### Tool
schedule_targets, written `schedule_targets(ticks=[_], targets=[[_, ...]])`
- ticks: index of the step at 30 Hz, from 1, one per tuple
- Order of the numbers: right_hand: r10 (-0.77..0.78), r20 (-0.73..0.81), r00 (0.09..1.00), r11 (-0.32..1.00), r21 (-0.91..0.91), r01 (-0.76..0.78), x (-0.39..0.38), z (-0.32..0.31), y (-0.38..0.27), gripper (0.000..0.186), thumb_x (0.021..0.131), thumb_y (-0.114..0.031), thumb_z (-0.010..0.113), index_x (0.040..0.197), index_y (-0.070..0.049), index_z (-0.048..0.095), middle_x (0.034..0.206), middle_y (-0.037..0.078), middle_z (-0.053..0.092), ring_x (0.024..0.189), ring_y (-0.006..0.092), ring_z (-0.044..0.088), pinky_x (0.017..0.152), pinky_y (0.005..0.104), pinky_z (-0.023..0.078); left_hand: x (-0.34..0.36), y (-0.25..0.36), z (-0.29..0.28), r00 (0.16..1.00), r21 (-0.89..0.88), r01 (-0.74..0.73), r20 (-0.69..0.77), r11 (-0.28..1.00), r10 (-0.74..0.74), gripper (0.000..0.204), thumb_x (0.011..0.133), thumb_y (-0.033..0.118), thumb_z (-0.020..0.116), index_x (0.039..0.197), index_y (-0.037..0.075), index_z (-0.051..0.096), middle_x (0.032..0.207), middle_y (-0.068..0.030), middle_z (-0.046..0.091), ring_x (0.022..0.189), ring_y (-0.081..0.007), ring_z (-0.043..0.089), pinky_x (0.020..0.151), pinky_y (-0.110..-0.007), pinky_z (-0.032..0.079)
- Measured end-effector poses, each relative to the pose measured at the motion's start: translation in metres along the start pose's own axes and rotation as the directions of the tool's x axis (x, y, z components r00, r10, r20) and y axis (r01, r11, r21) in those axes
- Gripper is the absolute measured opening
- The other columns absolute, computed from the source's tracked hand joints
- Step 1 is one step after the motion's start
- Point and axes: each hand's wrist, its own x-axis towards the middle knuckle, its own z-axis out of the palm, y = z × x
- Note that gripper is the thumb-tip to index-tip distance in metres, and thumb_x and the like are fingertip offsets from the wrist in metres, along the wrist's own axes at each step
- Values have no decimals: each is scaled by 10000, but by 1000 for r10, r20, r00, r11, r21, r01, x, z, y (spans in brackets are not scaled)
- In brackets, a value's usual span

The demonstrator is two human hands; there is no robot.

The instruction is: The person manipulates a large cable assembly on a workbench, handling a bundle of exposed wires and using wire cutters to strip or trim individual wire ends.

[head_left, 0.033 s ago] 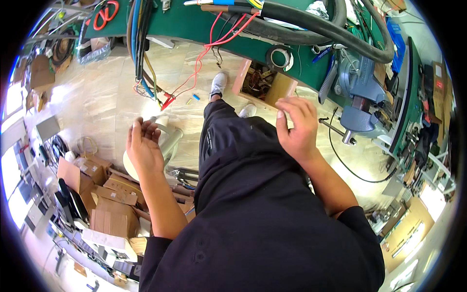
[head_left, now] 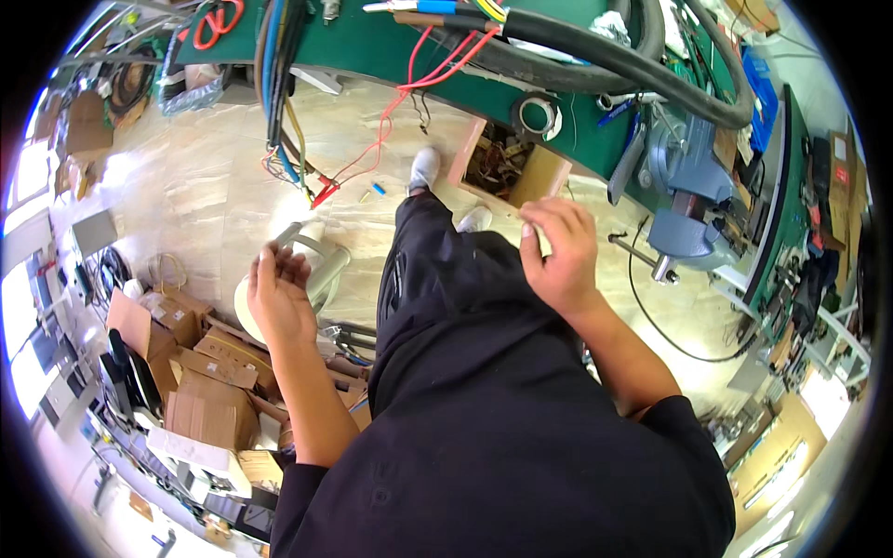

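My left hand (head_left: 283, 299) hangs in the air over the floor at the left, fingers loosely curled and apart, with nothing in it. A grey stool frame (head_left: 326, 284) is behind it. Raised on the other side of my body, my right hand (head_left: 563, 256) has bent fingers and the thumb apart, and it too is without any object. Beyond it stands an open wooden drawer (head_left: 547, 177) with scraps inside. A thick black cable (head_left: 605, 58) curves across the green bench (head_left: 372, 37). Red wires (head_left: 383, 121) run from it to a red clip (head_left: 325, 192) on hanging stripped cable ends.
On the bench are a black tape roll (head_left: 536, 115), red-handled scissors (head_left: 218, 25) and a blue-grey vise (head_left: 688, 232) at the right corner. Cardboard boxes (head_left: 212, 405) pile up at lower left. A thin black cable (head_left: 656, 321) loops on the floor, right.
The bench and surroundings have shifted slightly lower in the picture. Both hands keep nearly the same pose; my right hand appears a little further left.
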Motion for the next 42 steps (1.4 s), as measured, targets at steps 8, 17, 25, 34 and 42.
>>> schedule_targets(ticks=[8, 17, 25, 34, 42], targets=[[-43, 19, 999, 994, 104, 41, -15, -1, -24, 156, 757, -35, 679, 910, -60, 662, 939, 71, 652, 961, 287, 596, 845, 413, 447, -53, 24, -34, 990, 10, -139, -3, 990, 139, 214, 983, 208, 581, 1098, 29, 579, 924, -70, 610, 804, -185, 601, 703, -307, 490], [109, -30, 994, 994, 1, -109, -22, 6, -35, 110, 795, -71, 665, 903, -56, 660, 918, 91, 661, 935, 314, 596, 821, 421, 456, -9, 61, 5, 949, 92, -205, 261, 974, 175, 211, 986, 208, 577, 1062, 12, 599, 870, -71, 648, 734, -153, 619, 701, -294, 518], [395, -78, 915, 901, -159, -403, -12, 86, -59, 90, 806, -109, 647, 878, -68, 680, 889, 120, 679, 881, 337, 614, 773, 439, 456, 125, 125, -2, 884, 232, -274, 444, 933, 149, 220, 987, 200, 563, 1051, -6, 609, 864, -87, 657, 740, -166, 635, 698, -298, 528], [666, -90, 740, 737, -70, -672, 34, 162, -181, 130, 841, -142, 631, 892, -40, 694, 873, 147, 691, 869, 355, 621, 798, 451, 480, 255, 204, 2, 820, 311, -204, 573, 928, -12, 210, 988, 205, 557, 1060, 15, 610, 878, -75, 653, 751, -160, 634, 700, -292, 525], [743, -117, 659, 655, -75, -752, 11, 184, -214, 140, 837, -158, 635, 913, -57, 695, 896, 130, 693, 884, 344, 617, 807, 443, 469, 266, 194, 13, 736, 384, -181, 664, 906, -134, 221, 987, 219, 560, 1059, 16, 609, 880, -73, 657, 752, -157, 639, 693, -288, 525]])
